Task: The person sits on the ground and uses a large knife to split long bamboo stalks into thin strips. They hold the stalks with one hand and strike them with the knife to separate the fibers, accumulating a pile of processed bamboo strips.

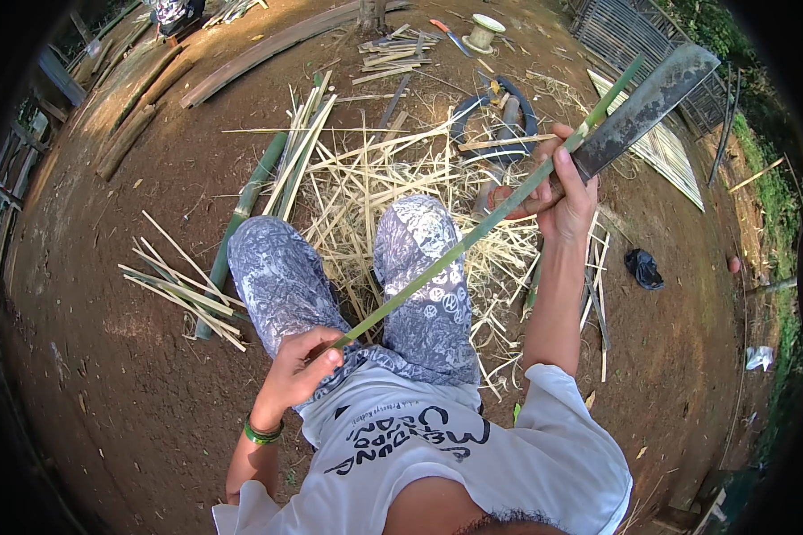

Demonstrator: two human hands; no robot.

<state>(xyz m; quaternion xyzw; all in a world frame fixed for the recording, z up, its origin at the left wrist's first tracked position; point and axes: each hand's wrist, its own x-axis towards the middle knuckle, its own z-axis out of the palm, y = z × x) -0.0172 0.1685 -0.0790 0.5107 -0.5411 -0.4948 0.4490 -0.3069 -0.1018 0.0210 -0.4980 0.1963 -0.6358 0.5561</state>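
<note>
Head view; left hand (300,367) grips green strip (428,275); right hand (566,198) holds machete (647,111), strip

Hand count: two! Left hand (296,367), right hand (569,203)!

And it's one machete (647,116) at two o'clock, one green strip (446,258) from seven toward two, one spool (483,34) near one, one black bag (644,269) at three!

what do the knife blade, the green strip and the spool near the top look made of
The knife blade looks like metal, probably steel: dark, mottled, unpolished. The green strip seems split bamboo, smooth-skinned, judging by its long thin shape and green surface. The spool is pale and even-coloured, perhaps plastic; wood is possible.
</note>
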